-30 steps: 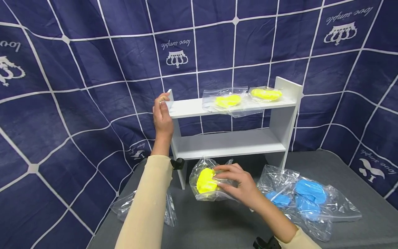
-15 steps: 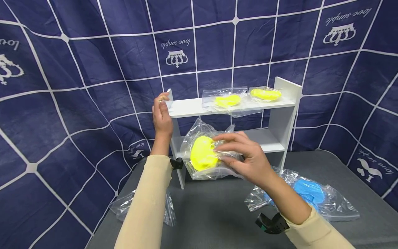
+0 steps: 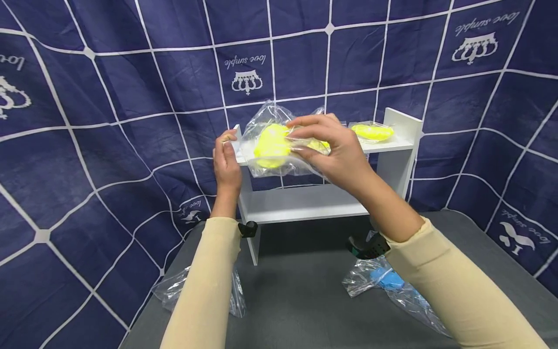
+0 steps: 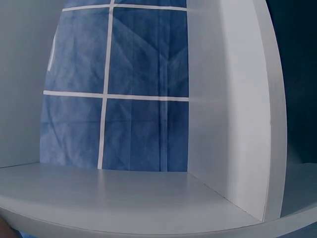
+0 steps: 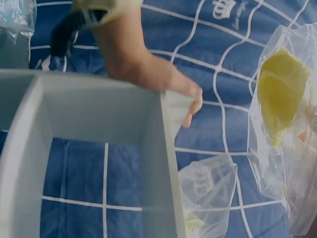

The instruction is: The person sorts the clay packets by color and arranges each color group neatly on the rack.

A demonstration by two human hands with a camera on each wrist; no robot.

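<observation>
My left hand grips the top of the left side panel of a small white shelf. In the right wrist view, that hand is wrapped over the panel's end. My right hand pinches a clear plastic zip bag with a soft yellow lump inside, raised in front of the top board. Behind it, on that board, lies a bagged yellow lump, mostly covered by the right hand. Another bagged yellow lump lies at the board's right end. The left wrist view is filled by the shelf's panels.
On the grey tabletop, clear bags with blue lumps lie at the right, partly hidden by the right forearm. A clear plastic bag lies at the left beside the left sleeve. A blue cloth with white lines hangs behind the shelf.
My right hand has lifted the yellow-filled bag from below the lower board up to the top board's height. The left hand has stayed on the side panel.
</observation>
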